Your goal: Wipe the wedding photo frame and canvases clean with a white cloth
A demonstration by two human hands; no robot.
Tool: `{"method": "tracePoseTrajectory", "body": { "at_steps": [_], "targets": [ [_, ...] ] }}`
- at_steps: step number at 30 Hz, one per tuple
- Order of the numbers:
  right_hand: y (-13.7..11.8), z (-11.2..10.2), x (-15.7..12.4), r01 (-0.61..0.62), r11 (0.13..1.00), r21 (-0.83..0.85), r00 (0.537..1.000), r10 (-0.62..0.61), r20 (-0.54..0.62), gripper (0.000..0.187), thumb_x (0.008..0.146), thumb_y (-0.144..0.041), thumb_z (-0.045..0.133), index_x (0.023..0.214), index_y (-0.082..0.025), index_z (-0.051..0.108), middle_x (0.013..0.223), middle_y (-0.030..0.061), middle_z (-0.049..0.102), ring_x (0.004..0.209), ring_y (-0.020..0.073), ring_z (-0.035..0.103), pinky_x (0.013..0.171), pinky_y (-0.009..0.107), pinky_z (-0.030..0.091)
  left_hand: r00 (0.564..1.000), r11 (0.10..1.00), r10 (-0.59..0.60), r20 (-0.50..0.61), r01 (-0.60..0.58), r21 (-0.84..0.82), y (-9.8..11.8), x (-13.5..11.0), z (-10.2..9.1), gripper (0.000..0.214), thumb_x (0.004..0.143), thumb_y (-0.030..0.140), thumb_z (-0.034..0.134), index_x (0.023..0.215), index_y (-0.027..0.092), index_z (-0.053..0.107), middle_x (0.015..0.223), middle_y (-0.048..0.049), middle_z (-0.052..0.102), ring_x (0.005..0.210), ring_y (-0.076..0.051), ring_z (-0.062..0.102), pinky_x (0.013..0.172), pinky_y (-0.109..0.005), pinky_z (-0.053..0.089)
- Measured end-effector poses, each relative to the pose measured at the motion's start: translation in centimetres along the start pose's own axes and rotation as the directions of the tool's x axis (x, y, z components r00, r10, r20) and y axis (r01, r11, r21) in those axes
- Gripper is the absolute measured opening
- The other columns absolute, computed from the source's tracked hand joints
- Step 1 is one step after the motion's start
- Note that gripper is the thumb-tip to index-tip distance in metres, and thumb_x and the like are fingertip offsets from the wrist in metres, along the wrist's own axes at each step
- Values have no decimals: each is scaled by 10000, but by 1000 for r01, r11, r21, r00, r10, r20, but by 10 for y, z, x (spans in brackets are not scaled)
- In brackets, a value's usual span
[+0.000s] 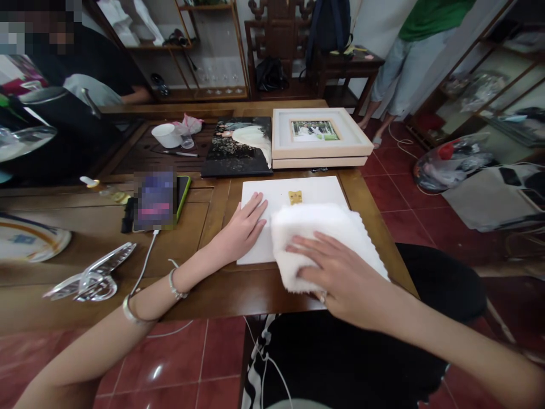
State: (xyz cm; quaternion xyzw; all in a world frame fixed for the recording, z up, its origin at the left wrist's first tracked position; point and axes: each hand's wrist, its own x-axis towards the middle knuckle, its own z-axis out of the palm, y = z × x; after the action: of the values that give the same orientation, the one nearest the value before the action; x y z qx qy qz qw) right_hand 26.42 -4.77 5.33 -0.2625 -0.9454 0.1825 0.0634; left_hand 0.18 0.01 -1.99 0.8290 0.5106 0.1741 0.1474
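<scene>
My left hand (244,230) lies flat with its fingers stretched out on the left side of a white board (258,190). A fluffy white cloth (336,221) covers the board's right part and reaches past its edge. My right hand (327,264) is on the cloth, fingers bent into the pile and gripping it. Just above the cloth, a small yellow cat-shaped piece (295,197) shows on the board. Whatever the cloth covers is hidden.
Behind the board are a dark photo panel (240,147) and stacked framed pictures (319,150). To the left are a charging phone (183,199), a dropper bottle (114,196), crumpled clear plastic (96,278) and a white cup (166,136). Two people are beyond the wooden table (196,301).
</scene>
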Motion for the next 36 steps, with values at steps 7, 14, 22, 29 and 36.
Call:
{"method": "tracePoseTrajectory", "body": {
  "at_steps": [7,14,22,29,36],
  "targets": [
    [-11,-8,-4,-61,997,53,997,59,50,401,729,-39,531,1061,-221,663,1458,119,522,1404,251,413,1163,513,334,1000,1000,6,-1,-6,-1,1,-1,-1,498,1017,292,298,1487,132,339,1596,-190,279,1499,-307,185,1186,-564,206],
    [52,0,43,-81,995,-61,985,70,-158,443,757,-39,511,1156,-199,619,1441,148,527,1378,279,438,1143,552,330,1000,1000,10,-8,-10,6,-1,-1,-1,497,1021,289,292,1478,105,356,1593,-199,281,1502,-300,180,1190,-553,203],
    [87,-13,94,-101,979,-178,982,69,-178,251,913,-176,437,1050,-157,648,1173,164,663,1121,306,590,968,464,443,1000,1000,1,8,-1,-5,0,0,-1,507,1021,296,287,1488,105,338,1601,-200,260,1504,-299,162,1190,-562,185],
    [67,4,82,-108,960,-258,981,62,-182,390,819,-68,509,1182,-138,634,1427,183,530,1403,330,386,1148,554,273,1000,1000,5,10,-5,-4,-3,0,-2,508,1023,295,291,1474,71,355,1592,-221,269,1502,-305,174,1188,-557,203],
    [5,17,30,33,965,-259,998,-47,-48,291,814,-130,591,1090,-140,684,1442,207,507,1400,376,385,1146,588,296,1000,1000,20,-5,-19,17,-2,-1,-1,490,1024,294,292,1468,99,363,1584,-211,293,1495,-307,201,1184,-560,221]
  ]
}}
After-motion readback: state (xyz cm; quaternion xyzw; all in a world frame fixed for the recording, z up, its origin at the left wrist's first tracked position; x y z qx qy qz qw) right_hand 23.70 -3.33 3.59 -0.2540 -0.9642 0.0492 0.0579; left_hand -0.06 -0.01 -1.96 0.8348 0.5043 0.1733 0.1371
